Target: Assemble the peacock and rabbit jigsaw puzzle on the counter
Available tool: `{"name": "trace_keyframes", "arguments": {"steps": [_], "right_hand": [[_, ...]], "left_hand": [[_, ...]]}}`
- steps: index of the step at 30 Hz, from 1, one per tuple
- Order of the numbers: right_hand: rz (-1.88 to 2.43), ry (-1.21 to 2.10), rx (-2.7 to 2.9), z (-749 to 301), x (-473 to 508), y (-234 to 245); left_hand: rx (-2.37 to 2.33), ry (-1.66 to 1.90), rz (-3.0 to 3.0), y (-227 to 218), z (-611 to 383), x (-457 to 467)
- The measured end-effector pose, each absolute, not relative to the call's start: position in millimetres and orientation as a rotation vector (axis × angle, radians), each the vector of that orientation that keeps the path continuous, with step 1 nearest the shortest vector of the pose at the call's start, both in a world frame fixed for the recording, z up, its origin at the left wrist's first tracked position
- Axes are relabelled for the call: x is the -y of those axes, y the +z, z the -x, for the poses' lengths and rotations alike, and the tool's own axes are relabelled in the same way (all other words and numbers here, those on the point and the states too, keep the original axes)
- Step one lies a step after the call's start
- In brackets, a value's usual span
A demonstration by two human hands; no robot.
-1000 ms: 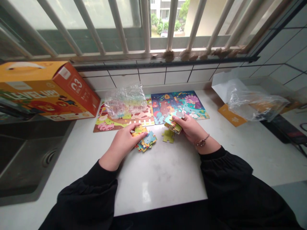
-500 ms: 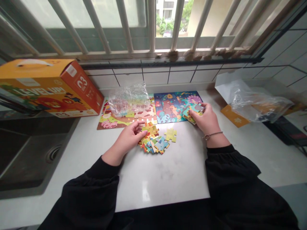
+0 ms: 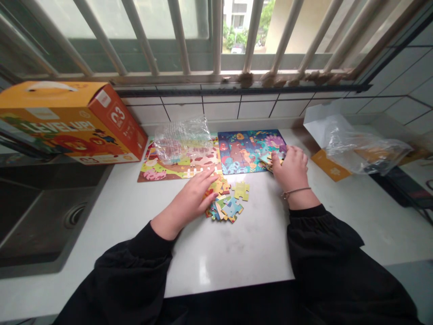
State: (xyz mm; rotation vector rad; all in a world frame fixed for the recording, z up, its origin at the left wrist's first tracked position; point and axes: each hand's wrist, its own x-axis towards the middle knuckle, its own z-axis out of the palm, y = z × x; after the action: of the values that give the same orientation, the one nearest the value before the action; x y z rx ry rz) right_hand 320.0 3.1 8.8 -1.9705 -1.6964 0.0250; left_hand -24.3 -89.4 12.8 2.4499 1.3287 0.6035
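My left hand (image 3: 194, 194) lies with its fingers stretched out over the left side of a pile of jigsaw pieces (image 3: 221, 208), touching it. A yellow-green jigsaw piece (image 3: 241, 191) lies flat just right of the pile. My right hand (image 3: 291, 170) is closed around several jigsaw pieces (image 3: 267, 160), which partly show left of its thumb. It is over the right end of a dark blue puzzle with animals (image 3: 237, 153). Left of that puzzle lies a farm-animal puzzle (image 3: 165, 173), its upper part under a crumpled clear plastic wrapper (image 3: 182, 140).
An orange cardboard box (image 3: 43, 122) with a handle stands at the left, behind a dark sink (image 3: 61, 243). On the right, an open box (image 3: 331, 168) has a clear plastic bag (image 3: 368, 144) on it. A barred window and tiled wall run along the back of the white counter (image 3: 233, 257).
My left hand has unbent its fingers and shifted right over the pile, nudging it slightly right. My right hand has turned so its back shows more, still holding its pieces.
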Motion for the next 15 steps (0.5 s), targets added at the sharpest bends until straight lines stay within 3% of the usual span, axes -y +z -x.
{"name": "trace_keyframes", "arguments": {"steps": [4, 7, 10, 15], "right_hand": [[1.503, 0.076, 2.039, -274.4, 32.5, 10.3], [1.13, 0.34, 2.327, -239.6, 72.8, -1.1], [1.102, 0.518, 2.518, -226.0, 105.7, -9.8], [1.23, 0.44, 2.669, -244.8, 120.2, -4.7]], "left_hand": [[-1.315, 0.208, -2.519, 6.5, -0.2, 105.6], [-1.316, 0.098, -2.546, 6.2, -21.8, 124.4], [-1.36, 0.1, -2.511, 7.4, -33.1, 140.8], [-1.4, 0.105, -2.49, 4.8, -25.0, 155.5]]}}
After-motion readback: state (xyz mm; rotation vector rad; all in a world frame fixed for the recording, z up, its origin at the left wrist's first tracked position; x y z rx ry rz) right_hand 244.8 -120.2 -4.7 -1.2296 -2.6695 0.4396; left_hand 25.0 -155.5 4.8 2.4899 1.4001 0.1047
